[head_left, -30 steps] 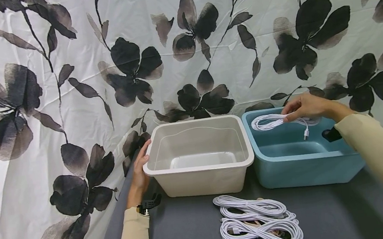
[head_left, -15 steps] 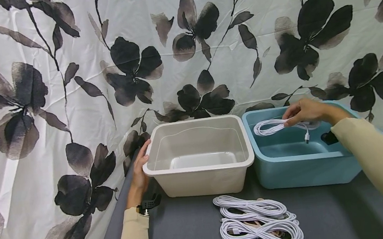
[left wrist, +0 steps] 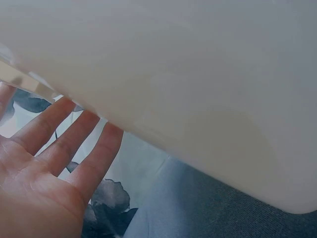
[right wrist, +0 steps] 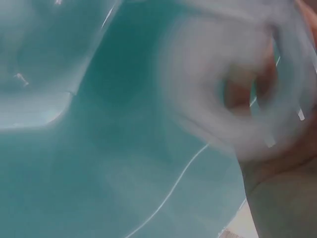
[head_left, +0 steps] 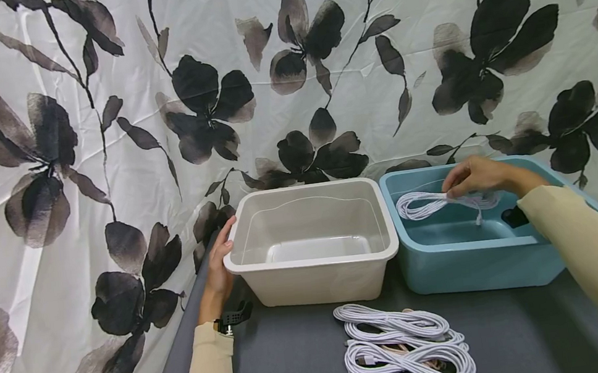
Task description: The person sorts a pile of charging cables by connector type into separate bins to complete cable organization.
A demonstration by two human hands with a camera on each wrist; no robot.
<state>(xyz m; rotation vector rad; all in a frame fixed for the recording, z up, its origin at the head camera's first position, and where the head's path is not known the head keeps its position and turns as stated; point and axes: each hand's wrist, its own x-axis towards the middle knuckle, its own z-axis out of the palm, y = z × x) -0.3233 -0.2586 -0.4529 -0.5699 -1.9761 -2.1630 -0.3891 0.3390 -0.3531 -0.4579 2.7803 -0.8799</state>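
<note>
While a flowered cloth [head_left: 125, 46] hung across the far side and a gray table [head_left: 292, 361] spread beneath everything, the largest risk seemed to lie with the blue tub [head_left: 482, 266] on the right: no hand steadied it, so a bump from the right sleeve [head_left: 588, 263], which crossed above its right side, could have nudged it askew. The beige tub [head_left: 316, 284], just beside it on the left, could have slid into it had the left hand [head_left: 220, 267] pushed too hard. Nearer on the table lay a pile of white cables [head_left: 408, 347], whose crossed loops could have snagged if only one were lifted. The coiled cable [head_left: 418, 205], held within the mouth of the blue tub toward its left part, could have sprung loose if its loops slipped from so small a grip; whether it touched the tub's floor could not be told. Its dangling plug [head_left: 479, 218] could have caught in those loops. As for pose, the right sleeve extended from the near right, and the right hand [head_left: 480, 178] hung with its back upward, thumb and fingertips pinching the coiled cable narrowly. The left hand stood at the beige tub's left side, gripping nothing, fingers fairly straight and spread, tips at the tub's edge.
</note>
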